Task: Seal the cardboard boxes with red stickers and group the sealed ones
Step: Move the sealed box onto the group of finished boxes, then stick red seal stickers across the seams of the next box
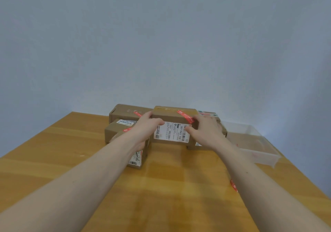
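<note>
Gripping the labelled box (172, 122) (red-stickered) are both hands, left (145, 124) and right (206, 129).

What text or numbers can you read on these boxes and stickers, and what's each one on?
"507-P802 170": white shipping label on the cardboard box held by both hands.
"P802": same label, smaller print; its other lines and barcodes are too small.
Red stickers: white print, blurred.
Labels on the lower left boxes: unreadable.
</note>
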